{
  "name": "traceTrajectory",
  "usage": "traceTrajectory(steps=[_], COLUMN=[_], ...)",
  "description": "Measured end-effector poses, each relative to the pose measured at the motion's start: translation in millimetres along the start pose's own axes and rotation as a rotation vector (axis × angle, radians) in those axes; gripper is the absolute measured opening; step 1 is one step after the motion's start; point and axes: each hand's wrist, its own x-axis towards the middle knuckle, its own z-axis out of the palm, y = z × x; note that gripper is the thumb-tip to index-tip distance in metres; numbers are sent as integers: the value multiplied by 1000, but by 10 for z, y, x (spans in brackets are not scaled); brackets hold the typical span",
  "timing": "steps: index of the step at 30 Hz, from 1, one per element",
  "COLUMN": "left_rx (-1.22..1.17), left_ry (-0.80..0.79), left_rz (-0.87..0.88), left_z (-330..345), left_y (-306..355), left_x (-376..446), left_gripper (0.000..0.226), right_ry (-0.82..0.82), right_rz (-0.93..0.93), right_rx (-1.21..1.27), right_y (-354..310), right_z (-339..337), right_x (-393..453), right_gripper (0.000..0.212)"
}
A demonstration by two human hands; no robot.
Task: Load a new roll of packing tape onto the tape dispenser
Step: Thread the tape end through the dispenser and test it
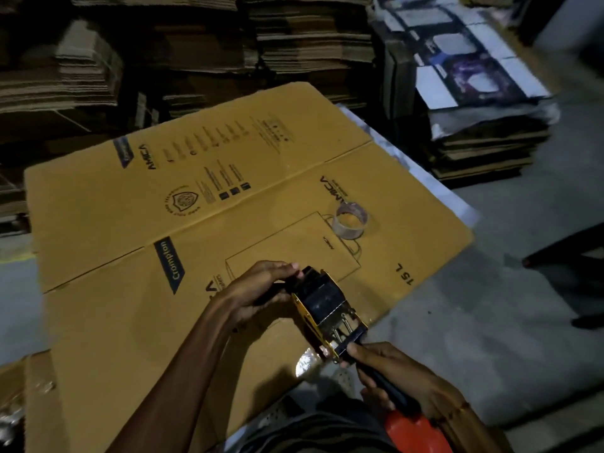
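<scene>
I hold a yellow and black tape dispenser [328, 313] over a flattened cardboard box [137, 243]. My left hand [261, 291] grips the dispenser's far end, fingers curled over the black part. My right hand [397, 376] grips the dark handle near my body; the handle ends in a red piece [413, 429]. A nearly used-up tape core [350, 221], a thin brownish ring, lies on the cardboard beyond the dispenser, apart from both hands. I cannot see a full tape roll.
Stacks of flattened cartons [196, 44] rise behind the cardboard. A pile of printed box sheets [474, 80] stands at the right. Grey concrete floor [490, 322] lies to the right, with a dark furniture leg [562, 253] at the edge.
</scene>
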Motion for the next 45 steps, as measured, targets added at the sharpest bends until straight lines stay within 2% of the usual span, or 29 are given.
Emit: traceTrajectory(steps=[2,6,9,11,15,19,29,32,34,35,38,41,45], left_rx=[17,88,122,136,132,-14,106,198,222,214,183,181,296], left_ry=[-59,-159,-200,-211,-240,-304,-362,-313,-294,-315,-404,-436,-425], left_rz=[-27,-36,-30,-28,-13,16,27,37,20,17,0,-9,-10], left_z=[11,89,117,108,63,47,77,58,45,42,26,-3,-50], left_y=[-1,32,37,30,1,-3,195,255,262,262,245,213,177], left_x=[26,40,42,47,49,43,158,181,227,240,258,312,362], left_gripper=[32,18,17,18,20,35,43,67,79,74,36,19,23], right_ry=[8,19,21,5,-18,-54,-121,-119,-109,-103,-89,-83,-70], right_rz=[5,-5,-13,-25,-54,-77,-90,-75,-62,-62,-77,-105,-102], right_rx=[2,2,-2,-3,-9,20,14,12,-5,-8,2,9,9], right_y=[62,149,167,152,101,20,-37,-8,-8,-4,4,3,-3], right_z=[-25,-73,-107,-131,-163,-164,-289,-333,-357,-369,-385,-385,-373], right_x=[-31,-86,-88,-90,-126,-157,-150,-133,-132,-128,-128,-130,-151], right_gripper=[60,65,68,63,39,39,43,41,48,56,74,54,47])
